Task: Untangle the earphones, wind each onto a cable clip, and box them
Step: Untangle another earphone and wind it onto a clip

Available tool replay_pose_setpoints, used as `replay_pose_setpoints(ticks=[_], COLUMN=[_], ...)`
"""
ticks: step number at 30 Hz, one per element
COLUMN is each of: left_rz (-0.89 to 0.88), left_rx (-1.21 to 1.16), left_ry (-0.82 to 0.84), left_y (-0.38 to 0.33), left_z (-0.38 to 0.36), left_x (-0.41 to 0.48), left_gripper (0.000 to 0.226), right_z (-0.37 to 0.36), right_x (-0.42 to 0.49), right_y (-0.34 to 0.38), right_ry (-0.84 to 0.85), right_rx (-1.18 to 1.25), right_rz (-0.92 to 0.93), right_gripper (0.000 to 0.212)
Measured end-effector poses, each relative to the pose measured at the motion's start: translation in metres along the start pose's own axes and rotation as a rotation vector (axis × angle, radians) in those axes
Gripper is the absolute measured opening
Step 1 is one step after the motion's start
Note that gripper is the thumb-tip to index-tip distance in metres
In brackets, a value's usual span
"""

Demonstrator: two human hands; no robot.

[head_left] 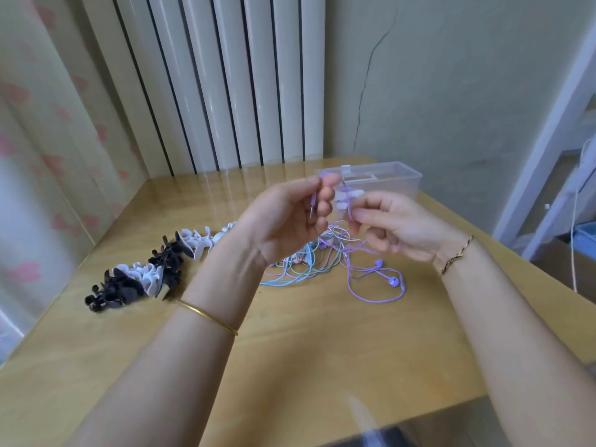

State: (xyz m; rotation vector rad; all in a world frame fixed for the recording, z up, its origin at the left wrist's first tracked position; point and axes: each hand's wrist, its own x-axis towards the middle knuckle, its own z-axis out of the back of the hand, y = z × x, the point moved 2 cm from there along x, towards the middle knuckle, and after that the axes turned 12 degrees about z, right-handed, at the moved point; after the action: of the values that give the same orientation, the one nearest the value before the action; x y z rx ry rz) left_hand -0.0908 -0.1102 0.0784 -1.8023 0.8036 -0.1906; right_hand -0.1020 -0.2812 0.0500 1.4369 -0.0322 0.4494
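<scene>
Progress was slight, by my reckoning: only the purple earphone (375, 279) was in work, and nothing I could make out lay in the clear box (387, 182) at the far edge of the bench (306, 366). My left hand (287, 221) was closed, pinching the purple cord up near its plug end, while my right hand (396, 227) gripped a white cable clip (346, 201) with the cord running across it; the winding looked barely begun. The two hands were held close together above the bench, just in front of the box. Most of the purple cord hung down from them to its earbuds, which lay on the bench below my right hand. The remaining tangle (306, 262) of blue, green and pink cords sat under my hands, not yet sorted. Spare clips (145, 272), black and white, trailed in a row off to the left, well apart from the box
</scene>
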Motion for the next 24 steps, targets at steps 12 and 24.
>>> replay_pose_setpoints(ticks=[12,24], left_rz=[-0.120,-0.400], left_rx=[-0.176,0.580], left_ry=[-0.221,-0.322], left_y=[0.022,0.032], left_z=[-0.010,-0.005], left_x=[0.010,0.015], left_gripper=[0.015,0.027], right_z=[-0.017,-0.009], right_x=[-0.020,-0.005], right_y=[-0.006,0.034], right_ry=[0.065,-0.168], right_rx=[-0.202,-0.875], right_rz=[0.034,0.313], right_gripper=[0.018,0.014])
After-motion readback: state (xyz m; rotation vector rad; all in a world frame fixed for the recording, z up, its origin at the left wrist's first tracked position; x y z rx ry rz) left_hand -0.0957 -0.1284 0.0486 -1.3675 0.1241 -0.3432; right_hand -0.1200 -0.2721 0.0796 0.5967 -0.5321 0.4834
